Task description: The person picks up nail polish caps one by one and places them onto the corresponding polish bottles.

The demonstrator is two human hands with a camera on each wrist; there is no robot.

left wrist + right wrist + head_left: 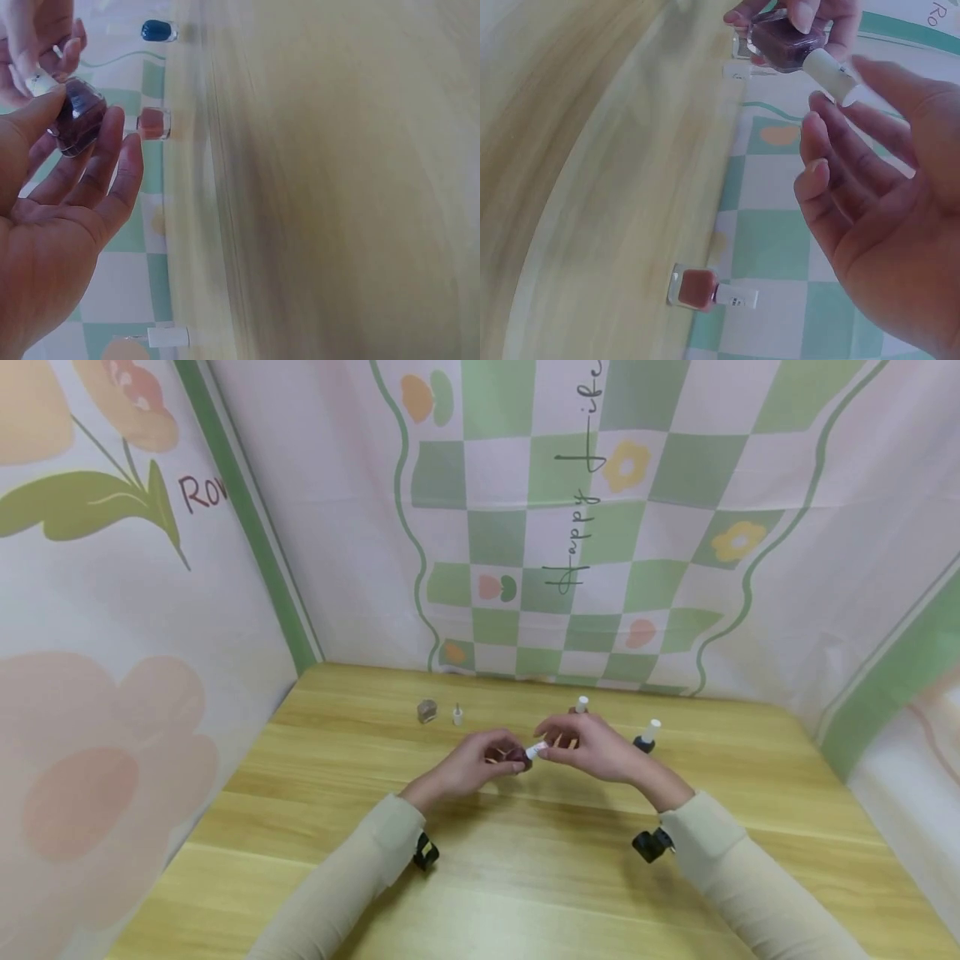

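The left hand (467, 768) grips a dark nail polish bottle (77, 118) above the table (525, 877), fingers curled round the glass. The right hand (592, 747) pinches its white cap (831, 76). Judged best: hold the bottle steady and upright, twist only the cap

Light is bright, even and soft; the head view bends at its edges, and both wrist views blur the table (337, 187).

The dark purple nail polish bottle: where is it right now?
In the head view it sits mid-table, above the wood: the dark purple bottle is gripped by the left hand, while the right hand pinches its white cap.
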